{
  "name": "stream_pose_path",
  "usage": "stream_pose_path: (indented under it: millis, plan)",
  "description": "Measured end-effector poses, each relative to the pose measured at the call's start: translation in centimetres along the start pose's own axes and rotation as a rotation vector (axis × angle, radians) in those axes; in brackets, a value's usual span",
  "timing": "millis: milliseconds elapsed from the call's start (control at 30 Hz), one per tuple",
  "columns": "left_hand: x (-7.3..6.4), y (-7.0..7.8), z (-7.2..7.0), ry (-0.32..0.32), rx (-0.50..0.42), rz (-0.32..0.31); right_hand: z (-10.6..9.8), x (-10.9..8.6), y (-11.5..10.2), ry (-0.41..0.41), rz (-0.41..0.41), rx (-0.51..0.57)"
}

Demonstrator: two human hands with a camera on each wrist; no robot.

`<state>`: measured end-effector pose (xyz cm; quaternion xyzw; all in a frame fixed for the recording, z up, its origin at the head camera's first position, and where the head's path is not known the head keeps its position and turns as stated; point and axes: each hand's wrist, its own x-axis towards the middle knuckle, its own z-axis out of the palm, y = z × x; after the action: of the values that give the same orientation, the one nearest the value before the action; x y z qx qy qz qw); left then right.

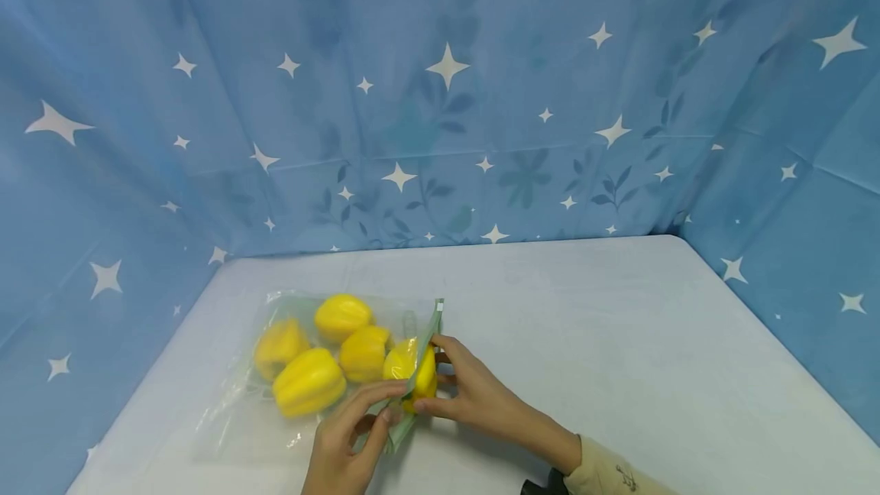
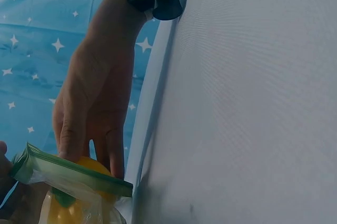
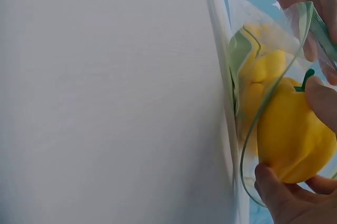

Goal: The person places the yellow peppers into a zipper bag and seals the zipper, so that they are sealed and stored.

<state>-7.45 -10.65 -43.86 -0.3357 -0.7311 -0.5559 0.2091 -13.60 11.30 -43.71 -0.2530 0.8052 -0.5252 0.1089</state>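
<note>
A clear plastic zip bag (image 1: pixel 237 422) with a green zip edge (image 1: pixel 436 323) lies flat on the left part of the table. Inside it are several yellow bell peppers (image 1: pixel 309 383). My left hand (image 1: pixel 347 438) pinches the near side of the bag's mouth between thumb and fingers. At that mouth, my right hand (image 1: pixel 484 396) grips another yellow bell pepper (image 3: pixel 292 134), which has a green stem (image 3: pixel 308 79). This pepper is partly within the opening, and the right wrist view shows the green edge looping around it. In the left wrist view the zip strip (image 2: pixel 73 169) hides much of it.
The white table (image 1: pixel 619 342) extends to the right of the bag. Blue cloth with white stars (image 1: pixel 447 136) hangs behind the table and along both sides. A dark device (image 2: pixel 160 0) is strapped to the right wrist, by a beige sleeve (image 1: pixel 608 468).
</note>
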Motion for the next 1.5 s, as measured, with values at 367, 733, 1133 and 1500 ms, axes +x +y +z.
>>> stream_pose_path:
  millis: [367,733,1133,1500]
  plan:
    - [-0.3,-0.1,-0.1,0.006,-0.011,-0.03,1.4,1.1,0.0,0.071,0.006,0.002]
    - [-0.2,0.0,-0.2,-0.005,0.052,-0.001,1.4,1.2,-0.2,0.1,0.063,0.07]
    - [-0.4,0.1,-0.2,-0.025,0.073,-0.046,1.2,1.6,0.8,0.217,0.091,0.113]
    - [-0.1,0.1,-0.3,-0.037,0.082,-0.051,1.0,1.8,1.0,0.31,0.134,0.198]
